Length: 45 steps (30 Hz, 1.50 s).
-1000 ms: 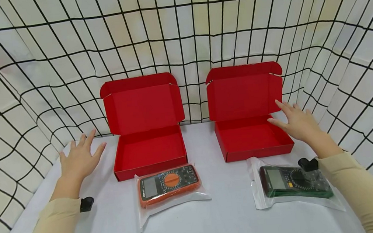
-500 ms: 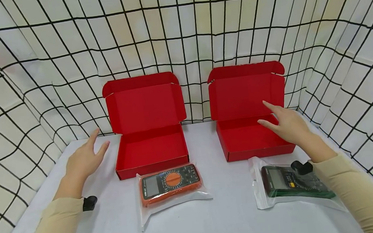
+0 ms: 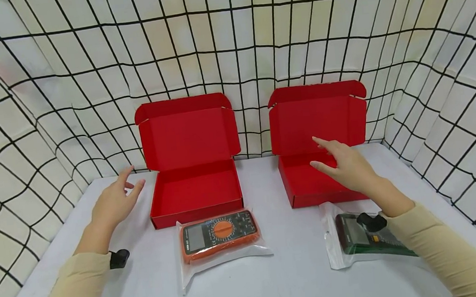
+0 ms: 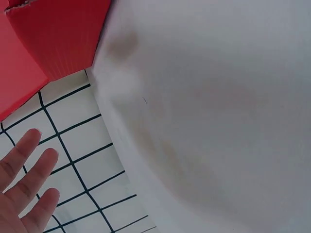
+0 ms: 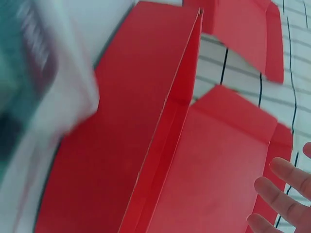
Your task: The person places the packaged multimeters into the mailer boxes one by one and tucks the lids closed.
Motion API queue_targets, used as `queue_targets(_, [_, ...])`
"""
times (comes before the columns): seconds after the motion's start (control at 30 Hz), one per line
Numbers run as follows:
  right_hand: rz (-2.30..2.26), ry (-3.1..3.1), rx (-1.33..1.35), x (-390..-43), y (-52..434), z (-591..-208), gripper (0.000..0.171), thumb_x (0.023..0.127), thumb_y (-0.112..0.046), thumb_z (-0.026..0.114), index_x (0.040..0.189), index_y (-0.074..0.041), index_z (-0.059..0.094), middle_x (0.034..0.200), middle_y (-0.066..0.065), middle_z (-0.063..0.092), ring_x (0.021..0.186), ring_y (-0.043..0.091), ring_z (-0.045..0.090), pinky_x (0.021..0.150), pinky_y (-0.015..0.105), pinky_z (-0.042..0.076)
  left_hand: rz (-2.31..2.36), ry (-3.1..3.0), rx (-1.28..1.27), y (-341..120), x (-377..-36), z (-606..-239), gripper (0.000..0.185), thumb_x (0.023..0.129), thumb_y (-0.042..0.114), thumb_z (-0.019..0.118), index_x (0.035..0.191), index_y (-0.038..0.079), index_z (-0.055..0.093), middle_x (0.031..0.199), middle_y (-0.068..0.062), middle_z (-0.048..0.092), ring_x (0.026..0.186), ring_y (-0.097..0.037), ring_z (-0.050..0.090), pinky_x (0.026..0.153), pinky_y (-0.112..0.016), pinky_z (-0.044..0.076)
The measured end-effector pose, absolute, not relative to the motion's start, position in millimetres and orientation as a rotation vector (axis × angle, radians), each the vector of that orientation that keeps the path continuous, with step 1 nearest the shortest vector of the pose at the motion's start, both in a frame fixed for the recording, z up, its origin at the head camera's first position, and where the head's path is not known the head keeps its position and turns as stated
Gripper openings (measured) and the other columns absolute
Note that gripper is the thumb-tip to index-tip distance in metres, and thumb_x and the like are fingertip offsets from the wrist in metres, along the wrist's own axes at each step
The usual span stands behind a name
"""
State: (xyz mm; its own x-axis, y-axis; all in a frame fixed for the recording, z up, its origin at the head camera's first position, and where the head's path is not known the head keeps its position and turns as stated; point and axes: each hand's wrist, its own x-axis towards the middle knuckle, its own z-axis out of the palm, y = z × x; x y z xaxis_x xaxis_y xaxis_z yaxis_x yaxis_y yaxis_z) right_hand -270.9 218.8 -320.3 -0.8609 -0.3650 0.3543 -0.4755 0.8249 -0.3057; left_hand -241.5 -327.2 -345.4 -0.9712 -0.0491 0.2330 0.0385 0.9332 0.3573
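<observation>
Two red cardboard boxes stand side by side with their lids raised: the left box (image 3: 197, 215) and the right box (image 3: 327, 197). My left hand (image 3: 114, 201) hovers just left of the left box, fingers loosely spread and holding nothing. Over the right box's tray hangs my right hand (image 3: 348, 167), also holding nothing, its fingers extended. In front of the left box lies an orange multimeter (image 3: 222, 232) in a clear plastic bag. A dark green multimeter (image 3: 356, 237), bagged too, lies in front of the right box, partly hidden by my right wrist and sleeve.
White cloth covers the table (image 3: 250, 289). Behind and on both sides rises a white curtain (image 3: 245, 34) with a black grid pattern. Each wrist carries a small black device, such as the left one (image 3: 120, 259).
My right hand has moved left, from the right box's right edge to over its tray. My left hand has shifted slightly right, its fingers less spread. Boxes and multimeters stay put.
</observation>
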Motion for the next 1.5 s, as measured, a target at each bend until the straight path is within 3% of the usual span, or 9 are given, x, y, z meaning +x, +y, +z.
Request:
queue_targets(0.17, [0.656, -2.727, 0.685, -264.8, 200.0, -322.2, 0.075, 0.083, -0.051, 0.062, 0.146, -0.024, 0.031, 0.133, 0.007, 0.046, 0.11, 0.027, 0.05, 0.081, 0.048, 0.049, -0.607, -2.863, 0.009, -324.1, -241.1, -345.2, 0.072, 0.093, 0.059, 0.033, 0.148, 0.014, 0.021, 0.113, -0.025, 0.052, 0.084, -0.035, 0.055, 0.061, -0.044, 0.049])
queue_targets(0.37, [0.726, -2.711, 0.771, -255.3, 175.5, -325.3, 0.071, 0.084, -0.043, 0.065, 0.145, -0.026, 0.032, 0.131, 0.003, 0.047, 0.112, 0.024, 0.048, 0.082, 0.045, 0.05, -0.74, -2.881, 0.0, -322.4, -244.3, -346.5, 0.072, 0.093, 0.058, 0.033, 0.15, 0.016, 0.017, 0.113, -0.027, 0.051, 0.089, -0.038, 0.054, 0.066, -0.046, 0.049])
queue_targets(0.57, [0.776, -2.727, 0.824, -247.5, 154.7, -328.4, 0.07, 0.084, -0.046, 0.064, 0.144, -0.026, 0.035, 0.134, 0.002, 0.045, 0.116, 0.022, 0.046, 0.082, 0.046, 0.05, -0.892, -2.876, -0.041, -320.8, -248.1, -348.7, 0.069, 0.095, 0.055, 0.035, 0.148, 0.013, 0.022, 0.101, -0.02, 0.057, 0.082, -0.031, 0.058, 0.061, -0.034, 0.046])
queue_targets(0.73, [0.843, -2.738, 0.909, -243.9, 136.3, -331.2, 0.067, 0.085, -0.047, 0.061, 0.143, -0.024, 0.037, 0.138, 0.001, 0.043, 0.122, 0.022, 0.041, 0.089, 0.049, 0.045, -1.048, -2.877, -0.057, -321.2, -249.2, -349.6, 0.068, 0.096, 0.053, 0.034, 0.147, 0.011, 0.024, 0.097, -0.021, 0.059, 0.082, -0.033, 0.061, 0.068, -0.039, 0.047])
queue_targets(1.03, [0.944, -2.786, 1.025, -236.6, 101.5, -344.3, 0.063, 0.086, -0.047, 0.061, 0.142, -0.034, 0.036, 0.139, -0.007, 0.042, 0.123, 0.016, 0.041, 0.09, 0.045, 0.045, -1.477, -2.865, -0.122, -332.1, -250.2, -356.4, 0.061, 0.099, 0.043, 0.036, 0.15, 0.015, 0.017, 0.106, -0.023, 0.055, 0.092, -0.033, 0.059, 0.084, -0.049, 0.047])
queue_targets(1.27, [0.904, -2.845, 1.182, -231.3, 74.1, -353.4, 0.064, 0.086, -0.048, 0.06, 0.143, -0.031, 0.036, 0.139, -0.005, 0.042, 0.126, 0.015, 0.037, 0.092, 0.041, 0.044, -1.509, -2.938, -0.115, -337.9, -252.6, -362.1, 0.062, 0.098, 0.039, 0.042, 0.15, 0.017, 0.016, 0.108, -0.021, 0.054, 0.095, -0.031, 0.059, 0.084, -0.049, 0.047])
queue_targets(1.5, [0.75, -2.869, 1.343, -228.0, 53.2, -363.6, 0.068, 0.085, -0.055, 0.057, 0.143, -0.029, 0.035, 0.14, -0.005, 0.04, 0.126, 0.017, 0.037, 0.096, 0.042, 0.041, -1.672, -2.989, -0.108, -342.4, -253.6, -368.7, 0.068, 0.096, 0.037, 0.047, 0.151, 0.021, 0.009, 0.127, -0.025, 0.045, 0.102, -0.031, 0.055, 0.089, -0.053, 0.043])
